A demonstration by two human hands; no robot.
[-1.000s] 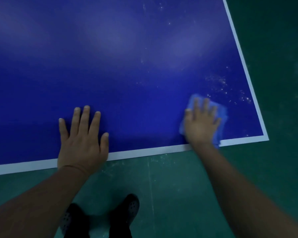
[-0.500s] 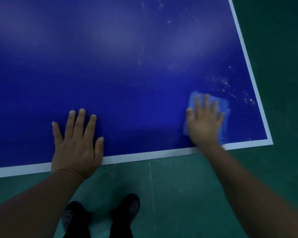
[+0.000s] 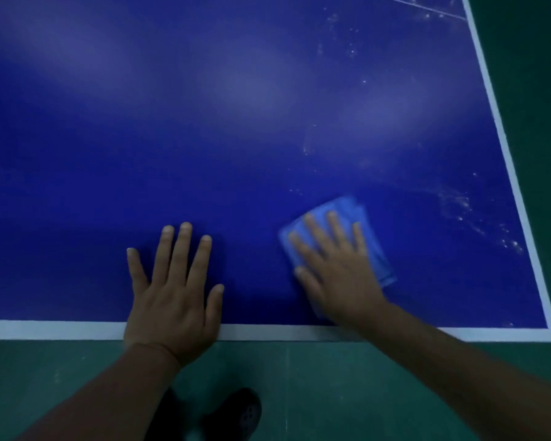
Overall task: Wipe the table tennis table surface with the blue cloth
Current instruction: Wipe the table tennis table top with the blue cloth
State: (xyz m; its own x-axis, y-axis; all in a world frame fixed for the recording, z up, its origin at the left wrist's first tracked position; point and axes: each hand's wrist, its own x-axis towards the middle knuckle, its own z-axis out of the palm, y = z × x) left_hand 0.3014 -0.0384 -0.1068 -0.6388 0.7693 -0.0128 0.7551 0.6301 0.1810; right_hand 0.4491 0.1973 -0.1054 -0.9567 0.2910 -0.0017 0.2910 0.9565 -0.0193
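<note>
A person leans over a dark blue worktop point(image 3: 236, 138). The right hand point(image 3: 337, 268), its grip flat and open, presses a folded blue cloth point(image 3: 347, 211) near the front right corner. The left hand point(image 3: 172, 288) rests flat, holding nothing. White specks point(image 3: 458, 211) lie just right of the cloth; even pressure and overlapping strokes should lift them. Open surface stretches ahead and left, while the white border point(image 3: 45, 329) runs close by.

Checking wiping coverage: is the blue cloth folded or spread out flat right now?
Folded. The blue cloth shows stacked layered edges along its right side beneath the right hand, which presses it flat-fingered on the table.
</note>
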